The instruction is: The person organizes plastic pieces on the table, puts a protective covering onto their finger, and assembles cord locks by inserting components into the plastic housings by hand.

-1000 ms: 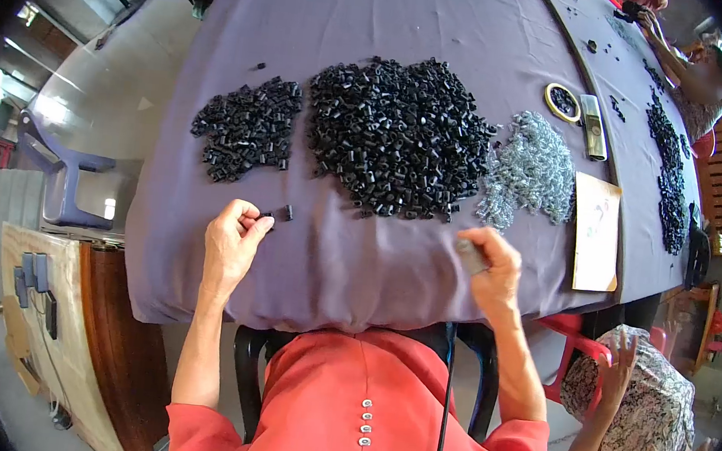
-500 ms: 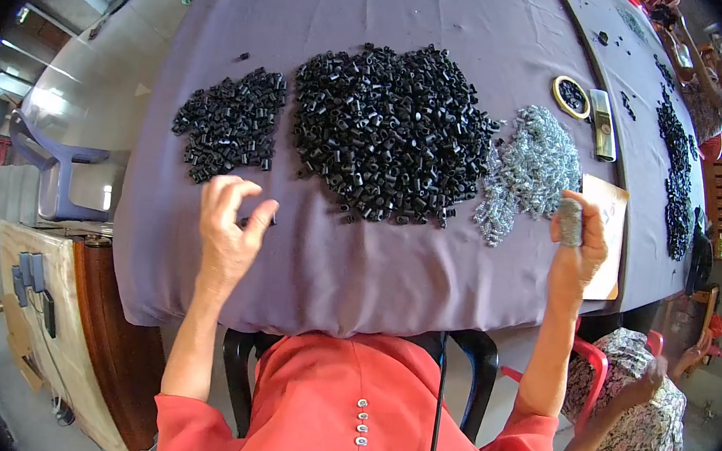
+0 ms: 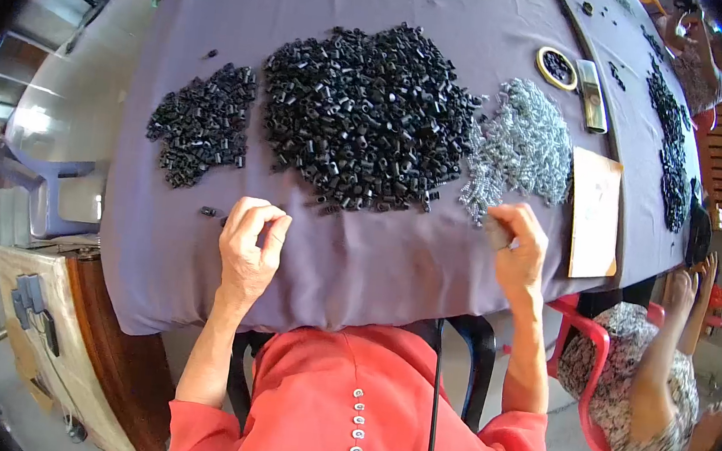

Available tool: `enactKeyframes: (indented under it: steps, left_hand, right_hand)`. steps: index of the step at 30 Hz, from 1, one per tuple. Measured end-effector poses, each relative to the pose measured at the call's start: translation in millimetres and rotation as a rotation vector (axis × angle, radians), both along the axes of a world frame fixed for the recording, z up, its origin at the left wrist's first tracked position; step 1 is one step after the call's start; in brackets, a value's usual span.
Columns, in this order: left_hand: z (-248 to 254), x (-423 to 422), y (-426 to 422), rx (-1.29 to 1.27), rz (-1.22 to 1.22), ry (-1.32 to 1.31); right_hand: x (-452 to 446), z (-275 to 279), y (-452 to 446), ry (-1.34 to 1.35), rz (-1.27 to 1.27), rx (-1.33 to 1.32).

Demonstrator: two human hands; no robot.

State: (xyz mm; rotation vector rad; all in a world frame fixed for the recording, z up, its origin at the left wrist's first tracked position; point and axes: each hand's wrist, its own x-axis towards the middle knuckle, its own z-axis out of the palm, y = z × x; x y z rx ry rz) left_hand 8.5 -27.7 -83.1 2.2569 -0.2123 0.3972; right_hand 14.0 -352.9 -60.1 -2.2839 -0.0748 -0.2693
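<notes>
Taking the big black pile (image 3: 367,117) as the landmark: to its left, a smaller black pile (image 3: 204,123) of the same stubby, shiny, tube-like bits can be seen, loosely spread. A loose black piece (image 3: 208,211) is left lying on the near side, left of the left hand (image 3: 250,245). That hand is held just in front of the big pile's left part, fingers bent towards the thumb; whether anything's pinched there can't be told. The big pile itself is heaped thick and jumbled. Right beside it, a clear pile (image 3: 525,146) of small glassy-looking bits is spread. In front of that, the right hand (image 3: 523,254) is curled in by a grey item (image 3: 498,233); worn or gripped, can't be told.

Room-wise, bare cloth (image 3: 374,270) is left between the big pile and the near table edge, and a strip left of the small pile too. Far right, things get tighter: space is taken up by a card (image 3: 595,215).
</notes>
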Motion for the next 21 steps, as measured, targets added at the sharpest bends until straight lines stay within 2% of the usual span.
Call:
enactKeyframes:
  steps: [2,5,12,21]
  left_hand:
    - [-2,1,-4,0.037,-0.008,-0.03]
    - [-4,2,-14,0.132,-0.054,-0.11]
    - [-8,1,-10,0.156,-0.053,-0.134]
    - [-8,2,-10,0.124,-0.044,-0.121]
  right_hand:
    - [-11,-9,6,0.058,0.0,-0.019]
    - [-4,-11,14,-0.055,0.031,-0.132]
    - [30,-15,31,-0.119,0.185,-0.276]
    - [45,-10,37,-0.127,0.217,-0.406]
